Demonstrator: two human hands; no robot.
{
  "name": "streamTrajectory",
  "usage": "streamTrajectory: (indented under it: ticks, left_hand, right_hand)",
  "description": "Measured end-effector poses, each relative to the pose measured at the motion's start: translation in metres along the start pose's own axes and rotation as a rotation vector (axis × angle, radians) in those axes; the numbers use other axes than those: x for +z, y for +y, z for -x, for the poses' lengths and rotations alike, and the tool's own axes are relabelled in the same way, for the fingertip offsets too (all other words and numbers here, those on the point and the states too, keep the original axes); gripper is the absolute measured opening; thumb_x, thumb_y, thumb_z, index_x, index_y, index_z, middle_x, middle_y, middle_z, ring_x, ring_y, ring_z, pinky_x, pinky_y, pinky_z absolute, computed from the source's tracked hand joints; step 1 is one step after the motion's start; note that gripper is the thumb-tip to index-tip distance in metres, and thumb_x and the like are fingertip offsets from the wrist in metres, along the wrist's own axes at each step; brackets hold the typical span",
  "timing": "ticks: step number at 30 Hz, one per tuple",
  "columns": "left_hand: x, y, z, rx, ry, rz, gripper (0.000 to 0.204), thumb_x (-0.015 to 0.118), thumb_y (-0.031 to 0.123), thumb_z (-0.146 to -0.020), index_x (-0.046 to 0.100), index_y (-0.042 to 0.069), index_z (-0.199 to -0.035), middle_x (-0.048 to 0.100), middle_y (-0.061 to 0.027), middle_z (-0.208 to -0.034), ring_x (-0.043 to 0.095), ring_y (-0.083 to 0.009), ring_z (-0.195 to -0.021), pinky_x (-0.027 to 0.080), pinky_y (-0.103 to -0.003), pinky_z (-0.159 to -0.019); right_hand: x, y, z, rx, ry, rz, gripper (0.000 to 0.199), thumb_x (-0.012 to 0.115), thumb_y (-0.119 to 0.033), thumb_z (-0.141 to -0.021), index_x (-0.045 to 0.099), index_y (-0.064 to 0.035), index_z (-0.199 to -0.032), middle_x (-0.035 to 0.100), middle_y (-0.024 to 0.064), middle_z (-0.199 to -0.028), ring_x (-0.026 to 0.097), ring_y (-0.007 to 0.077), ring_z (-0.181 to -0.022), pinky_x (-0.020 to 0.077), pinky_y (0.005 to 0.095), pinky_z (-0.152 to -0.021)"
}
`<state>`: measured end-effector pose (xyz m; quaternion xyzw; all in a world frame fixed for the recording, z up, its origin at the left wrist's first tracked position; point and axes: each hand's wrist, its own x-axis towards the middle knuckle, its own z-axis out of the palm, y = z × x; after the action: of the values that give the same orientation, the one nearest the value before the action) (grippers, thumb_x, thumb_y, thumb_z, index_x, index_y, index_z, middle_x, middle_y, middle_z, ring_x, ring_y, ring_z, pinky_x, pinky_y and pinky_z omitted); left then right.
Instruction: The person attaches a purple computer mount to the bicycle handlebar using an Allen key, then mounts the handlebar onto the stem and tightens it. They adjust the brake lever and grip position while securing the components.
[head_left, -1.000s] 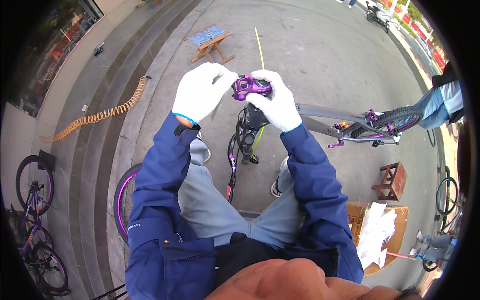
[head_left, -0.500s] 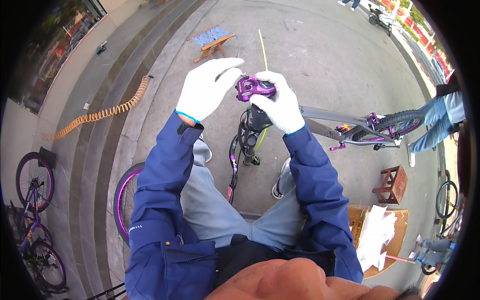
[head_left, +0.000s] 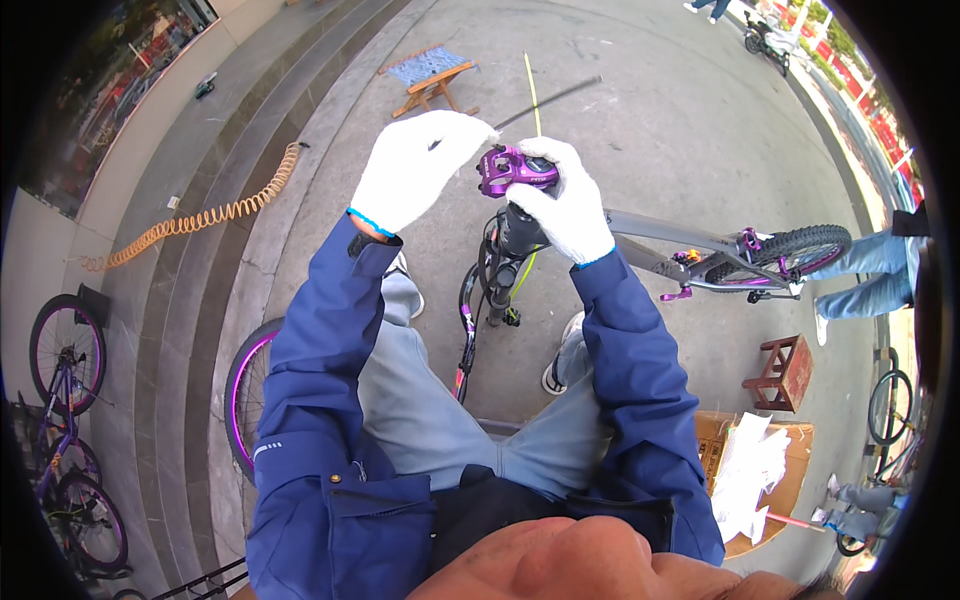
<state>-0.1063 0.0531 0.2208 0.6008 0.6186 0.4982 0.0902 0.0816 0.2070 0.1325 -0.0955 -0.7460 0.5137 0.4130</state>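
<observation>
My left hand [head_left: 418, 165], in a white glove, is closed in a pinch just left of a purple bicycle stem. A thin dark rod [head_left: 552, 101], shaped like the long arm of a hex key, slants up and right from its fingertips; its near end is hidden. My right hand [head_left: 568, 200], also gloved in white, grips the purple stem [head_left: 505, 172] between thumb and fingers. That stem sits above the front end of a grey bicycle frame [head_left: 680, 233]. Dark cables [head_left: 468, 300] hang below it, between my legs.
To the right stand a red-brown wooden stool [head_left: 783, 370] and a cardboard box [head_left: 795, 480] with white packing. Ahead is a folding stool [head_left: 428, 72]. Stone steps [head_left: 185, 330], a coiled orange hose [head_left: 215, 229] and parked bicycles [head_left: 68, 400] lie left. A person's legs [head_left: 865, 275] are by the rear wheel.
My left fingers have come together into a pinch, and the dark rod now shows clearly beyond them. The right hand keeps its hold on the stem, with a slight shift right.
</observation>
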Motion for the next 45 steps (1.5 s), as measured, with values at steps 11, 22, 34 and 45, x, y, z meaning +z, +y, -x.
streamTrajectory:
  ticks: [11,22,34,45]
  left_hand:
    - [0.007,-0.012,0.002,0.194,0.169,-0.264,0.017,0.078,0.013,-0.101,0.084,0.006,-0.115,0.08,-0.009,-0.108,0.076,-0.0196,-0.098,0.059,-0.032,-0.087]
    - [0.018,-0.021,0.047,0.011,0.181,-0.115,0.011,0.079,0.013,-0.1,0.084,0.007,-0.108,0.079,-0.0091,-0.102,0.076,-0.0236,-0.087,0.059,-0.034,-0.076]
    - [0.013,-0.035,0.038,0.436,0.167,-0.552,0.02,0.085,0.017,-0.09,0.085,0.014,-0.109,0.081,-0.0058,-0.104,0.076,-0.0281,-0.097,0.061,-0.039,-0.085]
    - [0.032,0.001,0.071,-0.444,0.104,0.291,0.017,0.069,0.015,-0.11,0.078,0.002,-0.108,0.073,-0.0059,-0.079,0.066,-0.0098,-0.065,0.051,-0.028,-0.06]
  right_hand:
    - [0.0,0.001,0.001,0.012,0.004,-0.01,0.058,0.09,-0.016,-0.089,0.065,-0.0089,-0.141,0.069,0.0104,-0.139,0.069,0.0223,-0.124,0.0562,0.0382,-0.11]
    - [-0.001,0.001,0.002,-0.012,-0.003,0.039,0.06,0.09,-0.014,-0.09,0.062,-0.0092,-0.143,0.067,0.0103,-0.143,0.067,0.0224,-0.127,0.0551,0.0384,-0.111]
    - [-0.001,0.003,0.001,0.005,0.004,0.032,0.061,0.094,-0.018,-0.087,0.065,-0.0085,-0.141,0.068,0.0111,-0.141,0.068,0.0232,-0.127,0.0553,0.0385,-0.111]
    - [-0.004,-0.016,0.0,0.079,-0.046,0.07,0.062,0.091,-0.012,-0.089,0.062,-0.0057,-0.144,0.067,0.0106,-0.14,0.065,0.0204,-0.13,0.0524,0.0371,-0.114]
